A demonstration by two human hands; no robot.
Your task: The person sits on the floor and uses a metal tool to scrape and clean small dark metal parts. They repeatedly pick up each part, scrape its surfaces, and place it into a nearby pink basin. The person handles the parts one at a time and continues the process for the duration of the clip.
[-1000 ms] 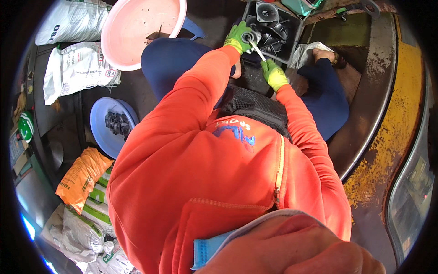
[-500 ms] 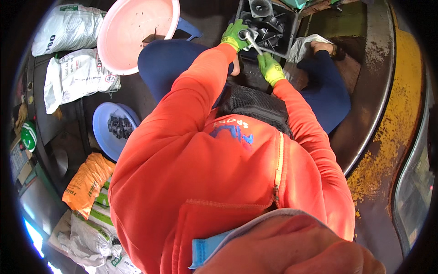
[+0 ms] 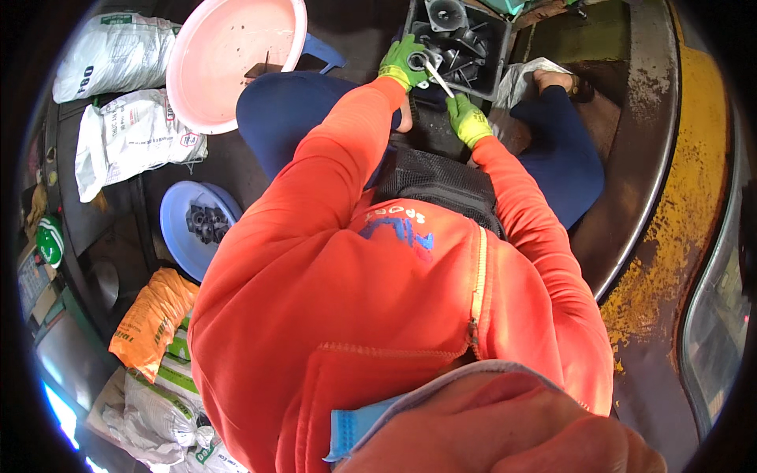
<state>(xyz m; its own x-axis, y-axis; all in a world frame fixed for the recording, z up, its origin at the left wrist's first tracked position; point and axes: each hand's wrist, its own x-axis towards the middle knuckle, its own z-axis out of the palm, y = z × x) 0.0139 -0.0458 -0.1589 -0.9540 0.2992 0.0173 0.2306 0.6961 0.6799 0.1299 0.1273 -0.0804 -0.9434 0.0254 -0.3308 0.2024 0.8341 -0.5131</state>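
Both my hands wear yellow-green gloves. My left hand [image 3: 400, 63] is closed round a small grey metal part [image 3: 418, 60] with a round opening. My right hand [image 3: 470, 121] grips one end of a slim, pale metal tool [image 3: 438, 80], whose exact kind I cannot make out. Its far end meets the part's edge beside the opening. Just beyond my hands stands a black crate [image 3: 501, 55] with several dark metal parts [image 3: 461, 49] inside, one of them a square-flanged funnel shape [image 3: 446, 14].
At the left are a pink basin [image 3: 183, 87], white sacks [image 3: 118, 55] and a blue basin [image 3: 177, 229] holding dark metal parts [image 3: 206, 223]. An orange bag [image 3: 154, 322] lies lower left. A rusty yellow metal edge [image 3: 694, 173] curves along the right, past my bent leg [image 3: 564, 150].
The tool has shifted slightly against the metal part, and the part's round opening now shows more plainly. Both hands stay in nearly the same place.
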